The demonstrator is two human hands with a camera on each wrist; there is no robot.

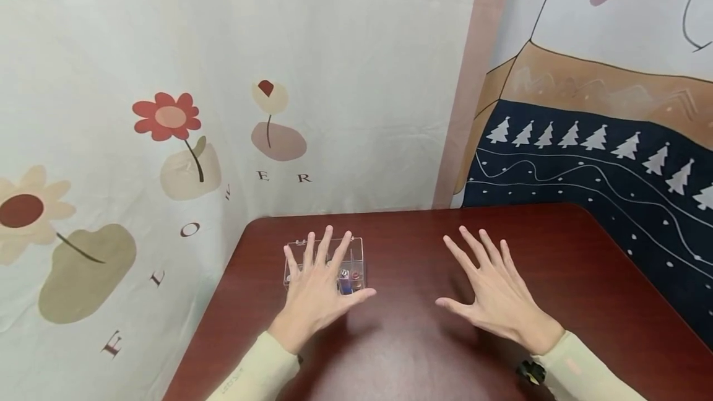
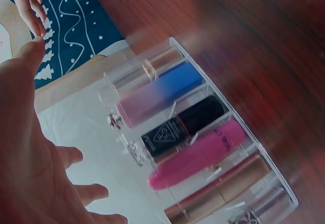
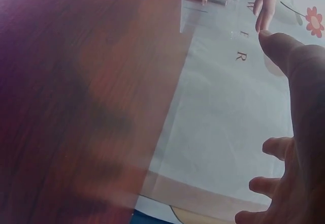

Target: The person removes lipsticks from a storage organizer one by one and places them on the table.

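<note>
My left hand (image 1: 314, 293) is held over the table with fingers spread, overlapping a clear plastic organizer (image 1: 358, 252) in the head view. In the left wrist view the organizer's slots hold lipstick tubes: a pink-to-blue tube (image 2: 160, 94), a black tube (image 2: 183, 127), a bright pink tube (image 2: 198, 155) and a gold tube (image 2: 218, 191). My right hand (image 1: 501, 296) hovers to the right, its fingers also spread, with nothing in it. From the right wrist view, the organizer (image 3: 208, 3) appears at the top, away from that hand.
The dark red-brown wooden table (image 1: 412, 252) spans the area under both hands. Behind it hangs a pale flower-print cloth (image 1: 362, 79); on the right is a navy cloth (image 1: 557, 172) with white trees. A dark band (image 1: 531, 372) sits at the right wrist.
</note>
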